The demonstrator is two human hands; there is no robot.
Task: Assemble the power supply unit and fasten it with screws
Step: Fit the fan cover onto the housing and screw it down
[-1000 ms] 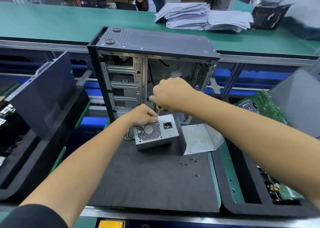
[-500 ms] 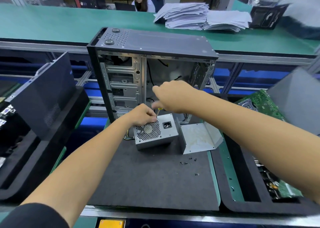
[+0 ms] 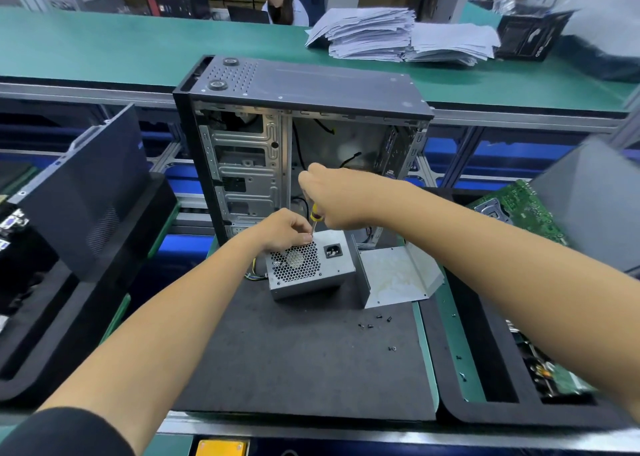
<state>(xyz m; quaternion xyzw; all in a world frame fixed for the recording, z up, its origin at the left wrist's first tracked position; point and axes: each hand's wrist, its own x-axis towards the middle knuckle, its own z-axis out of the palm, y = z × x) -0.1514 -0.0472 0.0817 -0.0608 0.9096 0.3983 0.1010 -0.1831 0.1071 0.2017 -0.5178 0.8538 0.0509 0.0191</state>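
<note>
The power supply unit [image 3: 310, 268] lies on the dark mat [image 3: 294, 358] of the tabletop, just in front of the open computer case [image 3: 298, 137]. Its face with the fan grille and the socket looks up and toward the person, and its long axis runs left to right. The left hand [image 3: 282, 229] rests on its upper left corner, its fingers [image 3: 304, 237] curled together there. The right hand [image 3: 337, 196] grips a screwdriver [image 3: 314, 221] that points steeply down at the same corner. Some loose screws [image 3: 375, 321] lie on the mat, near a bent metal plate [image 3: 394, 275].

Both arms reach forward, left hand [image 3: 284, 229] and right hand [image 3: 334, 197] curled.
</note>
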